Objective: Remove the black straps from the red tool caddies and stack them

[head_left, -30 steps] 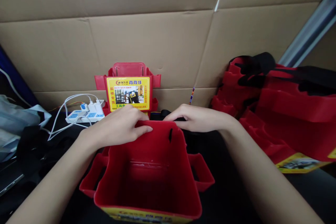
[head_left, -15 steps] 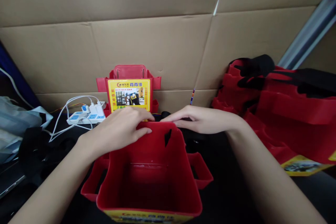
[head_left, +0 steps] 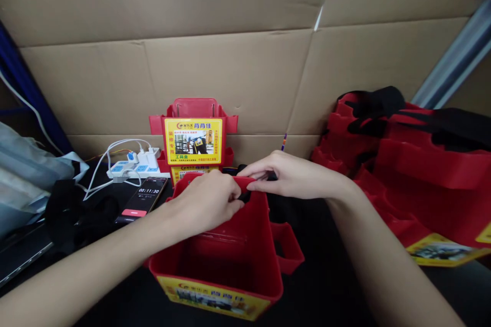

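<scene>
A red plastic tool box point(head_left: 264, 260) with a yellow label on its front stands before me, its top uncovered. My left hand point(head_left: 213, 199) reaches over the box, thumb and fingers pinched on the end of a black strap point(head_left: 244, 196) that pokes through the back wall near the right corner. My right hand point(head_left: 284, 173) is at the outside of that back wall, fingers bent at the rim with the thumb on the edge. What its fingers hold behind the wall is hidden.
More red boxes stand behind: a labelled stack point(head_left: 194, 140) at the cardboard wall and several strapped boxes point(head_left: 414, 179) on the right. To the left are a power strip point(head_left: 138, 167) with white cables, a phone point(head_left: 143, 196), black straps and a pale plastic bag point(head_left: 28, 163).
My left hand has moved right from the back rim into the box and closed on the strap end. The box has turned slightly, and the phone now shows.
</scene>
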A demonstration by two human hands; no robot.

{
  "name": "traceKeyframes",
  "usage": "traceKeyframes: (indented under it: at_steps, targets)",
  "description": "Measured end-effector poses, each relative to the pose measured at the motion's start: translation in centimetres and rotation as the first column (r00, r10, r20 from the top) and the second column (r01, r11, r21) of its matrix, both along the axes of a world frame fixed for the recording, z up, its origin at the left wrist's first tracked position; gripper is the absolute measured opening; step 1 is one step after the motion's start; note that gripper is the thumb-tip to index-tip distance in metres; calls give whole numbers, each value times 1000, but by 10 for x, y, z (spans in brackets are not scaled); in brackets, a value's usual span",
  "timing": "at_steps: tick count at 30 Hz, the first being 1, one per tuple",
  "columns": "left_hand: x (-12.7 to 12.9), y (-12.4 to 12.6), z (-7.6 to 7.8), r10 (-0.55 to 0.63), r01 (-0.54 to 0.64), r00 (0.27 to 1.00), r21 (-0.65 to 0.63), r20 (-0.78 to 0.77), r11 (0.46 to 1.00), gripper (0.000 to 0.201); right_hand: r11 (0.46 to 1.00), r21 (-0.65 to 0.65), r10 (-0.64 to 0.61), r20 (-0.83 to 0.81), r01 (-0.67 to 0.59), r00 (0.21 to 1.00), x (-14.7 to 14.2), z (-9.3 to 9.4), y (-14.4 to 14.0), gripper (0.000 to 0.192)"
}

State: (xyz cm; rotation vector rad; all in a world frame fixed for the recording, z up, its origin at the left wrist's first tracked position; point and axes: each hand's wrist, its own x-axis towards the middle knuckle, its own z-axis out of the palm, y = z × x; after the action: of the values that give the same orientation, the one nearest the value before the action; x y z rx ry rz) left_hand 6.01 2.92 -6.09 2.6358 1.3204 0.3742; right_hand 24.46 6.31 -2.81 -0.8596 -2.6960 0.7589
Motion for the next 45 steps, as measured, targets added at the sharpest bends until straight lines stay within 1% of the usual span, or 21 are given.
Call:
traceKeyframes:
  at_steps: [2, 4, 7, 9, 11, 13, 16, 17, 18, 20, 21, 22, 23, 26, 29, 33, 36, 38, 40, 43, 45]
  targets:
    - [-20, -6, 5, -21, 23, 1000, -73, 20, 997, 29, 999, 26, -19, 9, 19, 1000, 1, 0, -2, 29]
    - [-48, -18, 11, 15, -13, 1000, -126, 14, 992, 30, 999, 28, -32, 8, 32, 999, 4, 0, -2, 30]
    - [-101, -38, 17, 169, -164, 986, -179, 10, 970, 34, 999, 28, -40, 13, 40, 999, 6, 0, -1, 30]
    - [-137, -46, 17, 319, -311, 947, -151, 34, 938, 40, 999, 32, -36, 16, 36, 999, 7, 0, 0, 31]
    - [-167, -46, 13, 445, -435, 895, -152, 37, 888, 42, 999, 31, -28, 18, 27, 999, 6, 0, 1, 32]
    - [-183, -44, 8, 566, -558, 823, -123, 44, 821, 42, 999, 33, -26, 26, 25, 999, 6, 0, 1, 32]
    - [-170, -46, 2, 708, -725, 689, 122, 156, 678, 40, 998, 45, -43, 62, 41, 997, 5, 1, 0, 32]
    - [-157, -50, 1, 707, -737, 676, 194, 209, 647, 39, 998, 52, -50, 71, 46, 996, 5, 1, -1, 31]
    - [-141, -54, 0, 679, -730, 683, 237, 267, 641, 38, 997, 60, -55, 76, 51, 996, 5, 1, -1, 31]
    - [-105, -61, 0, 542, -594, 793, 154, 278, 789, 31, 994, 86, -66, 64, 60, 996, 4, 1, -3, 31]
    - [-87, -62, 0, 476, -519, 835, 110, 274, 847, 30, 993, 101, -73, 56, 67, 996, 3, 1, -4, 31]
    - [-72, -62, 0, 419, -443, 877, 58, 234, 895, 27, 991, 115, -79, 51, 73, 996, 3, 1, -5, 31]
    - [-59, -60, -1, 390, -408, 899, 61, 198, 911, 24, 989, 127, -83, 51, 76, 995, 2, 1, -6, 31]
    - [-38, -48, -1, 417, -415, 908, 196, 31, 889, 27, 987, 148, -76, 57, 67, 995, 1, 1, -8, 32]
    - [-38, -36, 2, 450, -391, 884, 324, -127, 861, 21, 988, 144, -53, 41, 47, 998, 1, 1, -8, 31]
    - [-44, -29, 18, 406, -308, 888, 377, -215, 874, 17, 989, 143, -47, 50, 39, 998, 2, 1, -7, 29]
    - [-45, -26, 29, 470, -331, 829, 413, -303, 849, 17, 973, 231, -17, 56, 4, 998, -1, 0, -8, 33]
    - [-47, -23, 30, 556, -400, 757, 430, -342, 809, 23, 918, 396, -6, 24, -4, 1000, -6, -2, -12, 35]
    - [-53, -17, 27, 560, -432, 747, 379, -358, 818, 33, 800, 600, -38, 26, 15, 999, -14, -5, -17, 29]
    - [-66, -5, 22, 393, -350, 858, 182, -332, 919, 41, 579, 815, -172, 91, 26, 981, -27, -13, -29, 17]
    - [-75, 3, 20, 285, -273, 915, 84, -284, 958, 42, 481, 876, -288, 120, 35, 950, -33, -20, -36, 12]
